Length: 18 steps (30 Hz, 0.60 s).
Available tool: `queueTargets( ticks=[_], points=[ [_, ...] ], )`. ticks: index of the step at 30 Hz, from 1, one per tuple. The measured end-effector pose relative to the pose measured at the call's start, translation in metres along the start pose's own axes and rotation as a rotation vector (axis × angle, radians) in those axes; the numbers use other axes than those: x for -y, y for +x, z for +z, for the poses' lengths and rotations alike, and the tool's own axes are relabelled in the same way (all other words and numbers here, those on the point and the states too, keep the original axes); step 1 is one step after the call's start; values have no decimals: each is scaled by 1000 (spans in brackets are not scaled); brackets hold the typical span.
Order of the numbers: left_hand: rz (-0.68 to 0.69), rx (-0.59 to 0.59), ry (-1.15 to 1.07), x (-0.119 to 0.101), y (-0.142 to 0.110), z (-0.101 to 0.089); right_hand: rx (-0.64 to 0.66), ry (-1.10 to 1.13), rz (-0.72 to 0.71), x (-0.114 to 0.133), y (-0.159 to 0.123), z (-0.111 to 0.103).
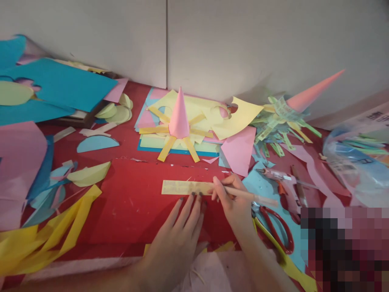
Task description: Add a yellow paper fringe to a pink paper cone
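Note:
A pale yellow paper strip (179, 187) with faint marks lies on a red board (133, 202). My left hand (182, 229) rests flat with its fingers stretched out, fingertips at the strip's lower edge. At the strip's right end, my right hand (231, 194) pinches a pale pen (243, 194), its back end blurred. My right fingers hide the pen's tip. Just beyond the board stands a pink paper cone (179, 115) with yellow strips (166, 149) spreading from its base. Red-handled scissors (282, 231) lie right of my right wrist.
A pink glue gun (282, 178) lies on light blue paper (299, 243) at the right. Behind it leans another cone (313, 93) with fringed green strips. Yellow strips (60, 235) and paper offcuts (97, 143) cover the left. A pale wall (243, 44) closes the back.

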State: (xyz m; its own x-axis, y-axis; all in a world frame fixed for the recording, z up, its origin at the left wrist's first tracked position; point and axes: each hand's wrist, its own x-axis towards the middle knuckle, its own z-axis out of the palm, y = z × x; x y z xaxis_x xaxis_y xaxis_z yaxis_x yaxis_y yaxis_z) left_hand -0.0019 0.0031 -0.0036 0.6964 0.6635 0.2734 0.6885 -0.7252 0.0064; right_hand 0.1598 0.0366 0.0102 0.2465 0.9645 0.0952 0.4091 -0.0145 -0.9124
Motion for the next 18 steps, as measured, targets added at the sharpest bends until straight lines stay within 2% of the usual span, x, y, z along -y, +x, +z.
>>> queueTargets(
  ticks=[10, 18],
  points=[
    [5, -28, 10, -2, 3, -2, 8, -68, -35, -1, 1, -1],
    [20, -3, 40, -1, 2, 0, 37, -118, -45, 0, 1, -2]
  ],
)
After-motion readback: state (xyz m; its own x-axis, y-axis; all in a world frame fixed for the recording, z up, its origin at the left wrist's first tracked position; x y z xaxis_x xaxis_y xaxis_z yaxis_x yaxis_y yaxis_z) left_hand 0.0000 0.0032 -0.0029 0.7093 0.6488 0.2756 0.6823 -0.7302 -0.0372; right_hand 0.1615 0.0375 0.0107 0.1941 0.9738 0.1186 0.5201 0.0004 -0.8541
